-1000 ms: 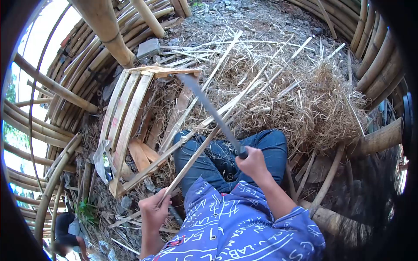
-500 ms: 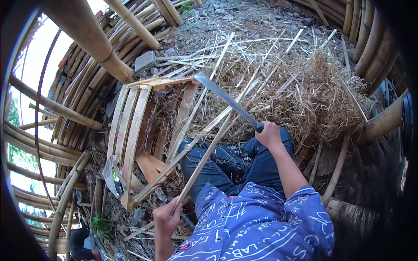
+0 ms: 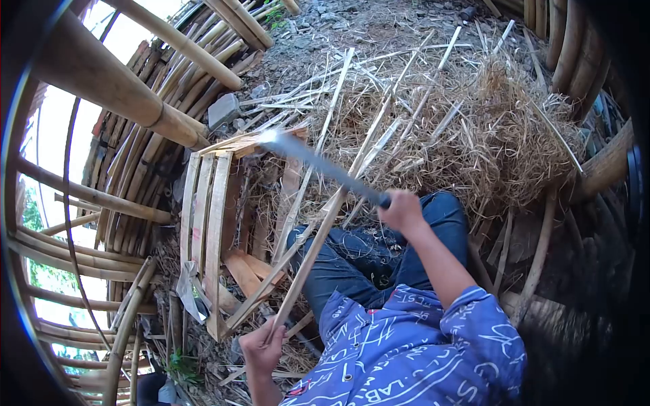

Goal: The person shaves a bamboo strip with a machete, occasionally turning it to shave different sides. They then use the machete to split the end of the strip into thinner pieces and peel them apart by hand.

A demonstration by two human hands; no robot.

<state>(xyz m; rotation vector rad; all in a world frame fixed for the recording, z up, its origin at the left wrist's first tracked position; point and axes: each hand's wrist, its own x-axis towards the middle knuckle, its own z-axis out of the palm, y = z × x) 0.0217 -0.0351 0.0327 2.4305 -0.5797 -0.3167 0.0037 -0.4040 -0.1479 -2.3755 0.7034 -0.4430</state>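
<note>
My right hand (image 3: 403, 211) is closed round the dark handle of a long blade (image 3: 325, 164), which points up and left and is blurred. The blade crosses over a long bamboo strip (image 3: 308, 260). At the lower left, my left hand (image 3: 263, 344) is wrapped round the near end of that strip, which slants up and right across my lap. Left of my legs, a wooden slatted crate (image 3: 215, 230) stands on the ground, and the blade's tip shows above its top edge.
A heap of fine shavings (image 3: 501, 149) and loose strips lies ahead and to the right. Thick bamboo poles (image 3: 128, 88) rise at the left. A grey block (image 3: 223, 110) rests behind the crate. Another pole (image 3: 602, 169) juts in at the right.
My right hand and the blade have moved left and slightly down. The strip's far part has shifted left. The whole view has tilted a little.
</note>
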